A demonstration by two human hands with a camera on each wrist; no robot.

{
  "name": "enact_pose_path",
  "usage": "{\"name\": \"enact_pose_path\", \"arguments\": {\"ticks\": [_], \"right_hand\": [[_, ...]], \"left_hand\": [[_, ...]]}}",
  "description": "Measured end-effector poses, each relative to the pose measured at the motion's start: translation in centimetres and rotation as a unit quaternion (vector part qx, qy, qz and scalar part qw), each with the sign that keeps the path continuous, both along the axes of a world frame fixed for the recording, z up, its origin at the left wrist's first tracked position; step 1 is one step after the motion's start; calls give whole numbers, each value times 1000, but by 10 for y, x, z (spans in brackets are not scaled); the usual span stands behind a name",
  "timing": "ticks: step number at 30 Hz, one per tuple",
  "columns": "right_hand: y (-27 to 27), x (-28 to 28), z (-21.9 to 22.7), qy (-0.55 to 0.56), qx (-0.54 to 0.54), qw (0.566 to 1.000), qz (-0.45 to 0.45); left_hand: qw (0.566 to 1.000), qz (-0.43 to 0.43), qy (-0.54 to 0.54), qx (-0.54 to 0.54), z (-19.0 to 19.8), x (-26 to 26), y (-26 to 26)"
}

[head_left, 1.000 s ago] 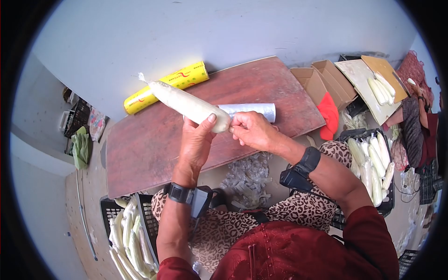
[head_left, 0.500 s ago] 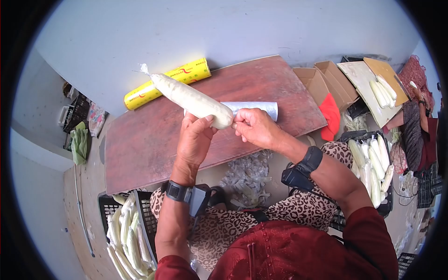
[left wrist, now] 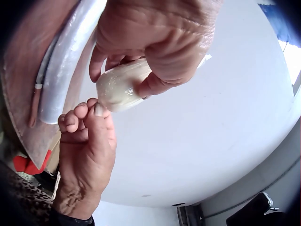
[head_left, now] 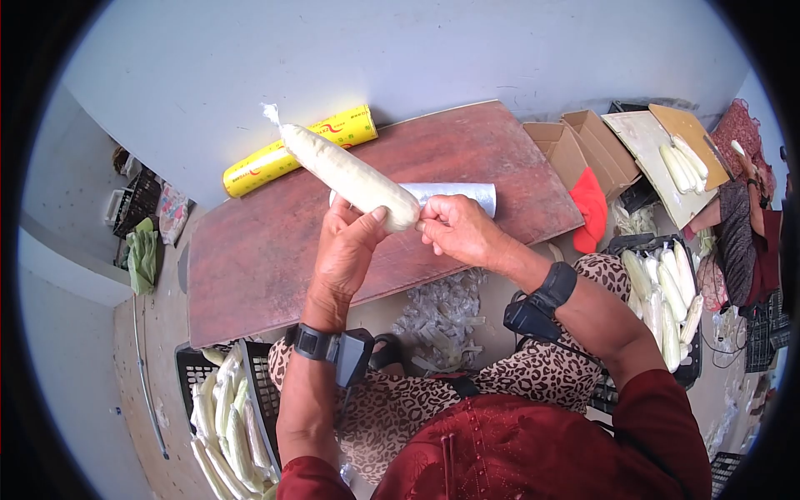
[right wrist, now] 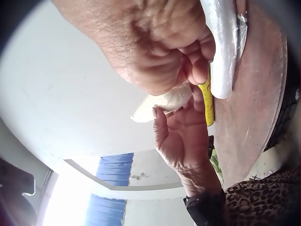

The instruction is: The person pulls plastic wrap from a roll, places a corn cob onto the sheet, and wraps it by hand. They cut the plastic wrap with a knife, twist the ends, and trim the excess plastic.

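In the head view a long, pale, whitish vegetable (head_left: 346, 171) in clear film is held slanting above the table, a twisted tuft of film at its far end. My left hand (head_left: 346, 246) grips it near the close, rounded end, thumb on top and fingers underneath. At that rounded end, my right hand (head_left: 462, 229) pinches with thumb and forefinger. The left wrist view shows the right thumb and fingertips gathered right at the end of the wrapped vegetable (left wrist: 123, 87); what they pinch there is mostly hidden. In the right wrist view the right hand covers part of the vegetable (right wrist: 171, 100).
Behind the hands, a roll of clear film (head_left: 467, 196) lies on the reddish table (head_left: 258, 275). Further back is a yellow printed roll (head_left: 250, 172). Crates of pale vegetables (head_left: 229, 417) stand at both sides. Cardboard boxes (head_left: 596, 150) and a red cloth (head_left: 588, 208) are at right.
The vegetable's far end has swung a little up and to the right, so it slants more steeply. Both hands keep nearly the same place at its close end.
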State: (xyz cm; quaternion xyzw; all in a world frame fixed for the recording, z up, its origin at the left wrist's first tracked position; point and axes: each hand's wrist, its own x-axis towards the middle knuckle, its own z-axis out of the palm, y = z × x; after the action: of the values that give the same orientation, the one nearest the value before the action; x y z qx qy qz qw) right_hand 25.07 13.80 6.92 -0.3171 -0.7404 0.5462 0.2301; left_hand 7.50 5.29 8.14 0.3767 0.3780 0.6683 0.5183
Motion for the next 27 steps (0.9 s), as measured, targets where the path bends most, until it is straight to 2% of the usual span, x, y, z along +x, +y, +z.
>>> {"name": "enact_pose_path", "arguments": {"ticks": [4, 10, 19, 22, 25, 27], "right_hand": [[-5, 2, 15, -20, -8, 999, 31], [-7, 1, 9, 24, -24, 998, 49], [-3, -2, -3, -33, 30, 999, 19], [-4, -3, -3, -16, 19, 999, 23], [-6, -4, -1, -4, 79, 997, 17], [-11, -3, 2, 29, 182, 983, 2]], "left_hand": [[1000, 17, 8, 1, -3, 0, 2], [999, 28, -32, -5, -16, -1, 6], [999, 36, -39, 3, -7, 10, 4], [999, 44, -30, 4, -2, 11, 2], [998, 65, -17, -1, -1, 11, 1], [997, 70, -19, -12, -3, 9, 2]]}}
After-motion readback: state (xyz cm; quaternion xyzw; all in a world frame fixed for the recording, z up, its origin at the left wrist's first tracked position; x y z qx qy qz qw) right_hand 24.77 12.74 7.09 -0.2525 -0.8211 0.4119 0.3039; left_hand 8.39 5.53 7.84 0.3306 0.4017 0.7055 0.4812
